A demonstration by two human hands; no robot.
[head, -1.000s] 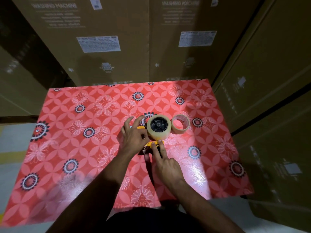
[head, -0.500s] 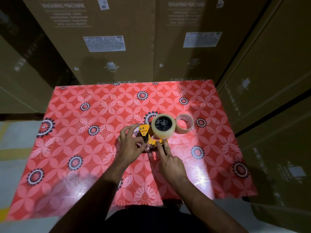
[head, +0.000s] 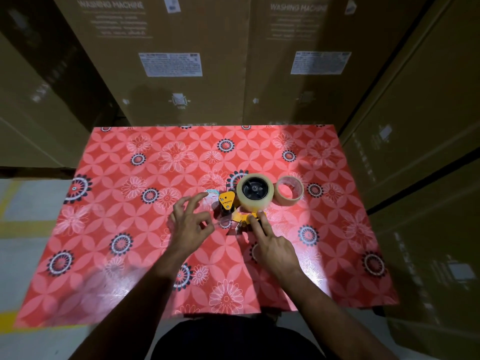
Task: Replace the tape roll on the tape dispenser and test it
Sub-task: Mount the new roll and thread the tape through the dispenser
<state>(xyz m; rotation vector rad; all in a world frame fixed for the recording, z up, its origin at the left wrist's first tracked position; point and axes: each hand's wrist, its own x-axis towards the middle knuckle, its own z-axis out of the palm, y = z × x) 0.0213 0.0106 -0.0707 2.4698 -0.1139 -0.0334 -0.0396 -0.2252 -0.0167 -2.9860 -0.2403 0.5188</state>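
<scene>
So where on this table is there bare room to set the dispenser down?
Free: the left half of the table, left of the left hand; the far strip before the boxes; the near right corner. Crowded: centre-right, where the dispenser, full roll, spare roll and right hand cluster.

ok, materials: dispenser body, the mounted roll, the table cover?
Dispenser body: yellow painted metal or hard plastic, hard to tell; flat plates with a rivet-like dot. Mounted roll: translucent tan plastic tape on a black hub. Table cover: glossy red floral vinyl or oilcloth, judging by the glare.
</scene>
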